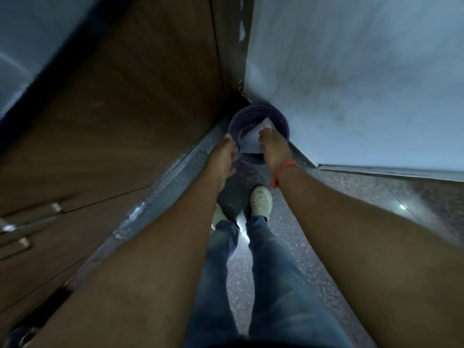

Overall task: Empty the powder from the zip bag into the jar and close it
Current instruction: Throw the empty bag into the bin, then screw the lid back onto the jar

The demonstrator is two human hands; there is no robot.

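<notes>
Both hands reach down over a purple bin (pixel 258 114) in the floor corner — the right hand (pixel 273 146) pinches the pale zip bag (pixel 249 140) above its mouth; the left hand (pixel 223 156) grips its rim.

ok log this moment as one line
left hand grips rim of round purple bin | right hand holds pale flat bag over bin | grey speckled floor | jar not visible

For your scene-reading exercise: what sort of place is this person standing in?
Probably a corner of a home, perhaps a kitchen: wooden cabinet doors with metal handles, a speckled stone floor, and a purple bin against the pale wall.
</notes>
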